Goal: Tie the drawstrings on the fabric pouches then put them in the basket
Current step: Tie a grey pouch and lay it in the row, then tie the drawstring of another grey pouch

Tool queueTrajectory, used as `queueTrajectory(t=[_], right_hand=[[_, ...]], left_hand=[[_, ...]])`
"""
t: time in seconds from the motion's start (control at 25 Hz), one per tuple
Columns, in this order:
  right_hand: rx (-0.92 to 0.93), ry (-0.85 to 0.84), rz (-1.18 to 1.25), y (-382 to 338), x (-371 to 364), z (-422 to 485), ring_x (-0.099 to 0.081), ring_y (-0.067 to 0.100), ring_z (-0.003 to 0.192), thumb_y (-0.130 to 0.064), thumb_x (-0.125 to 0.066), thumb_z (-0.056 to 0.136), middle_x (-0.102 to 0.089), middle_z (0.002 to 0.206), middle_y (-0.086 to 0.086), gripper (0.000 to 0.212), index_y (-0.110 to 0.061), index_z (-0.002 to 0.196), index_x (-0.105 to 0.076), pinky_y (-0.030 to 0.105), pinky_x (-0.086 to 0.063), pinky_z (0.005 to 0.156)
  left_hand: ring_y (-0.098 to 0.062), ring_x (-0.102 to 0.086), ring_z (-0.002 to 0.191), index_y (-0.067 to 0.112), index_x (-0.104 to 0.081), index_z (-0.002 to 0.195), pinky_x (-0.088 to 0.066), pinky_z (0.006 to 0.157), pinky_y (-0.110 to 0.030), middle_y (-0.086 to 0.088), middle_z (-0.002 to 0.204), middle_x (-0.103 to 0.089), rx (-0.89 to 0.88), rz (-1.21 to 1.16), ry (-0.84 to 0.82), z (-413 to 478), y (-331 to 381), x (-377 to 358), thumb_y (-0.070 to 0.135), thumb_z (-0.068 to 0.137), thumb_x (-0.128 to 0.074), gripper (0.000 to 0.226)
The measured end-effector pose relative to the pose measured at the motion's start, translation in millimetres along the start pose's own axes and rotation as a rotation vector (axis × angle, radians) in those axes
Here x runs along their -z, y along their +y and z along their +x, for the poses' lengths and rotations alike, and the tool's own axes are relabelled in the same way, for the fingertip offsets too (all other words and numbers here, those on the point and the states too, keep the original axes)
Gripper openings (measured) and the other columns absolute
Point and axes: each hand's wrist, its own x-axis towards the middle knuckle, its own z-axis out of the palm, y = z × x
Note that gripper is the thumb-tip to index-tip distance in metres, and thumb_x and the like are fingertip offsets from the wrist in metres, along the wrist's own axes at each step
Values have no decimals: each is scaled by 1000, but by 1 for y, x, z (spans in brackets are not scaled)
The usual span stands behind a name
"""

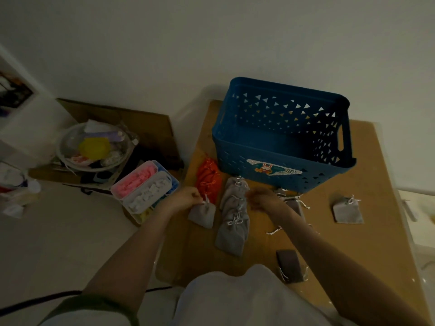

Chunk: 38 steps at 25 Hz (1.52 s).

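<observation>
A blue perforated basket (277, 161) stands at the back of the cardboard-covered table (367, 184). My left hand (186, 196) pinches the white drawstring at the top of a small grey pouch (202, 215). My right hand (263, 196) hovers over a row of grey pouches (231, 222) with tied bows; its fingers are curled, and whether they hold a string is unclear. An orange pouch (207, 180) lies by the basket's left corner. Another grey pouch (347, 210) lies alone at the right. More grey pouches (294, 203) sit partly hidden behind my right wrist.
A dark brown pouch (289, 265) lies near the table's front edge. Left of the table, on the floor, stand a divided box of pink and white clips (143, 187) and a bowl of odds and ends (91, 147) on cardboard.
</observation>
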Motion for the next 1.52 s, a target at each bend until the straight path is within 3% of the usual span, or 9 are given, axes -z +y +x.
queueTrajectory(t=[0.12,0.2,0.28,0.4,0.64,0.92,1.12,1.36,1.52], right_hand=[[-81,146,-326,18,16,10,-57,18,93,-6,-49,94,-56,109,15,26,-2,120,-55,26,-49,79],[-192,331,-566,38,27,15,-37,34,130,-22,-52,94,-36,141,19,53,-10,143,-33,45,-34,107],[-265,491,-505,53,33,8,-24,39,137,-35,-51,94,-26,147,19,63,-13,145,-22,51,-22,111],[-256,595,-554,79,38,3,-34,41,129,-45,-55,90,-36,139,21,74,-8,145,-20,52,-29,105],[-407,559,-623,98,66,3,-40,36,124,-27,-60,87,-41,132,19,55,-6,133,-37,44,-36,103],[-125,539,-503,98,73,-5,-45,33,110,-24,-71,83,-46,123,17,48,-6,122,-50,39,-45,88],[-57,339,33,86,71,-21,-56,20,80,2,-51,90,-54,111,12,45,-15,129,-38,24,-49,55],[-134,976,261,84,106,-39,-56,28,88,-2,-38,91,-59,96,14,27,-2,105,-61,39,-48,72],[197,833,589,64,106,-50,-51,24,80,-3,-40,85,-53,80,5,20,-13,76,-55,30,-42,63]], left_hand=[[-24,-57,91,9,-60,92,-41,77,-31,-8,93,-58,87,199,81,10,4,-12,25,98,-47,22],[-25,-55,94,10,-55,95,-43,81,-35,-11,103,-58,116,275,288,16,17,-16,28,99,-41,23],[-19,-52,87,10,-53,106,-44,77,-36,-6,98,-55,73,244,439,18,35,-20,32,99,-39,27],[-15,-50,80,11,-51,110,-39,70,-32,1,86,-51,-1,168,311,16,68,-29,32,100,-39,26],[-17,-59,97,13,-57,122,-50,84,-33,-8,114,-58,-121,220,-27,22,94,-61,25,100,-40,30],[-17,-64,88,15,-59,104,-54,86,-37,-8,99,-65,-154,194,-116,21,109,-83,27,99,-44,20],[-14,-63,87,20,-53,111,-56,82,-32,-4,102,-64,-121,58,-179,15,115,-89,24,101,-41,16],[-14,-62,87,25,-54,103,-55,85,-35,-1,98,-61,-169,104,-112,7,115,-95,23,99,-43,12],[-14,-61,91,20,-54,112,-53,87,-34,-2,103,-62,-150,29,-154,1,127,-98,30,101,-40,21]])
